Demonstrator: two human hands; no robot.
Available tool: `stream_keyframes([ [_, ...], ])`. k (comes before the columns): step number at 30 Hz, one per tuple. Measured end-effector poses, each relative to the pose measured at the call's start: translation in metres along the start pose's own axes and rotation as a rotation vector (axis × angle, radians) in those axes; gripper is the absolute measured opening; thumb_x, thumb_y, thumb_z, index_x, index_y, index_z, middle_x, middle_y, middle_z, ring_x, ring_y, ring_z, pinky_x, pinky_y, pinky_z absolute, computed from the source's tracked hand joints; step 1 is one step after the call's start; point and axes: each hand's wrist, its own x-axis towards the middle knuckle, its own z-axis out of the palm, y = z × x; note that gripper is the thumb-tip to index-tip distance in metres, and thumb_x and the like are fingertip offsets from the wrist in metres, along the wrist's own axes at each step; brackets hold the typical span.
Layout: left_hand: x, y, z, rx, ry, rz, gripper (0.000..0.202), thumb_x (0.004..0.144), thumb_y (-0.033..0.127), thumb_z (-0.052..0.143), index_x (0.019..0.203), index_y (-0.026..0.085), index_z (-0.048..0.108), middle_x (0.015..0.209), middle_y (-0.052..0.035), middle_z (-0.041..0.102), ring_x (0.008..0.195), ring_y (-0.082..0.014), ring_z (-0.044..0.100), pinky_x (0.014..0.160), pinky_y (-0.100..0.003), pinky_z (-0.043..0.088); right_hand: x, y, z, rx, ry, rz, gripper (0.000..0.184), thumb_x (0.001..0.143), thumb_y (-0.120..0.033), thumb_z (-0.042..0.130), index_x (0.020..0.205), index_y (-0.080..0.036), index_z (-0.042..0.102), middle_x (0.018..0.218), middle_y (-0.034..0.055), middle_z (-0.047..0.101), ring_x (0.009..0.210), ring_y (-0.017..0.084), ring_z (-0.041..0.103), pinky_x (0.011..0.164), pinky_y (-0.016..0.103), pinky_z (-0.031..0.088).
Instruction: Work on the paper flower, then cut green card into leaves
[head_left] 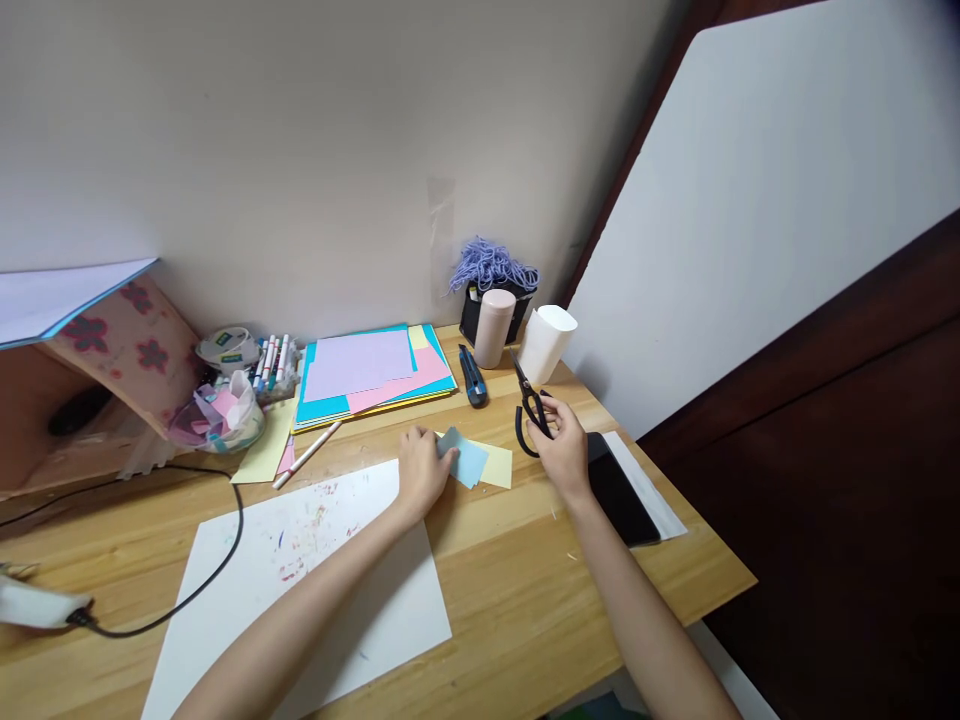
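My left hand is closed at the edge of a small light-blue paper piece, its thumb resting on the paper. A pale yellow paper piece lies partly under the blue one on the table. My right hand grips black-handled scissors, whose blades point up and away toward the white roll. Beneath the left forearm lies a large white sheet with coloured marks. A black phone sits just right of my right wrist, on something white.
Stacked coloured paper lies by the wall, with a utility knife beside it. A pinkish cylinder, a white roll and a black holder with purple yarn stand behind. At left are a white marker, a scrap bowl and a black cable.
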Motion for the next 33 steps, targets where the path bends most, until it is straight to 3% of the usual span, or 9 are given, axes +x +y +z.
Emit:
stream_keyframes([
  [3, -0.007, -0.004, 0.004, 0.160, 0.138, 0.071, 0.023, 0.072, 0.026, 0.061, 0.088, 0.012, 0.053, 0.105, -0.0142, 0.049, 0.103, -0.0275, 0.045, 0.086, -0.039, 0.036, -0.002, 0.000, 0.002, 0.003, -0.026, 0.004, 0.035, 0.069, -0.023, 0.059, 0.102, -0.016, 0.053, 0.095, 0.0101, 0.062, 0.083, 0.018, 0.058, 0.072, 0.032, 0.051],
  [6, -0.008, -0.003, 0.004, 0.111, 0.072, 0.044, 0.030, 0.068, 0.022, 0.065, 0.092, 0.013, 0.050, 0.097, -0.0115, 0.053, 0.091, -0.0240, 0.051, 0.075, -0.033, 0.040, -0.004, 0.003, 0.005, -0.037, -0.053, 0.000, 0.036, 0.069, -0.025, 0.059, 0.103, -0.016, 0.054, 0.096, 0.0108, 0.063, 0.083, 0.019, 0.058, 0.073, 0.035, 0.050],
  [10, -0.006, -0.001, -0.005, -0.219, 0.022, -0.098, 0.041, 0.056, 0.013, 0.072, 0.092, 0.017, 0.054, 0.083, -0.0053, 0.060, 0.086, -0.0247, 0.055, 0.076, -0.034, 0.039, -0.008, 0.008, 0.008, -0.125, -0.120, -0.025, 0.036, 0.069, -0.027, 0.058, 0.104, -0.016, 0.054, 0.097, 0.0107, 0.063, 0.083, 0.020, 0.059, 0.076, 0.037, 0.049],
  [13, -0.003, -0.012, -0.031, -0.579, 0.030, -0.236, 0.027, 0.052, 0.014, 0.074, 0.075, 0.016, 0.061, 0.073, -0.0038, 0.063, 0.080, -0.0244, 0.058, 0.074, -0.032, 0.041, -0.011, 0.012, 0.010, -0.188, -0.158, -0.019, 0.038, 0.068, -0.029, 0.057, 0.104, -0.016, 0.055, 0.097, 0.0105, 0.063, 0.084, 0.021, 0.059, 0.076, 0.036, 0.049],
  [16, -0.002, -0.046, -0.078, -0.737, 0.140, -0.338, 0.015, 0.060, 0.023, 0.070, 0.070, 0.015, 0.062, 0.072, -0.0041, 0.065, 0.073, -0.0206, 0.060, 0.068, -0.027, 0.044, -0.014, 0.015, 0.012, -0.234, -0.203, -0.002, 0.040, 0.068, -0.032, 0.057, 0.105, -0.017, 0.055, 0.097, 0.0102, 0.064, 0.086, 0.022, 0.060, 0.078, 0.036, 0.048],
  [20, -0.008, -0.110, -0.132, -0.902, 0.472, -0.574, 0.014, 0.073, 0.027, 0.057, 0.081, 0.015, 0.059, 0.068, -0.0029, 0.062, 0.063, -0.0151, 0.058, 0.058, -0.024, 0.046, -0.018, 0.017, 0.016, -0.310, -0.251, 0.004, 0.040, 0.067, -0.035, 0.056, 0.103, -0.018, 0.056, 0.096, 0.0091, 0.065, 0.088, 0.023, 0.061, 0.077, 0.035, 0.048],
  [25, -0.007, -0.150, -0.141, -1.109, 0.622, -0.748, 0.010, 0.074, 0.024, 0.056, 0.073, 0.015, 0.052, 0.058, -0.0014, 0.055, 0.049, -0.0127, 0.056, 0.052, -0.024, 0.048, -0.023, 0.020, 0.023, -0.382, -0.300, -0.019, 0.042, 0.066, -0.039, 0.054, 0.103, -0.018, 0.056, 0.097, 0.0099, 0.065, 0.088, 0.024, 0.061, 0.074, 0.033, 0.048],
  [29, -0.006, -0.144, -0.137, -1.119, 0.643, -0.759, 0.009, 0.073, 0.021, 0.058, 0.073, 0.014, 0.051, 0.064, -0.0043, 0.057, 0.060, -0.0171, 0.061, 0.057, -0.028, 0.050, -0.027, 0.022, 0.027, -0.447, -0.329, -0.075, 0.042, 0.067, -0.038, 0.051, 0.104, -0.018, 0.055, 0.097, 0.0094, 0.064, 0.087, 0.024, 0.061, 0.073, 0.032, 0.047],
  [33, -0.023, -0.125, -0.147, -0.987, 0.702, -0.700, 0.019, 0.070, 0.018, 0.060, 0.087, 0.013, 0.054, 0.094, -0.0127, 0.059, 0.102, -0.0270, 0.054, 0.078, -0.031, 0.047, -0.027, 0.031, 0.029, -0.541, -0.342, -0.196, 0.040, 0.069, -0.036, 0.046, 0.102, -0.016, 0.054, 0.099, 0.0115, 0.061, 0.090, 0.025, 0.059, 0.077, 0.035, 0.047],
])
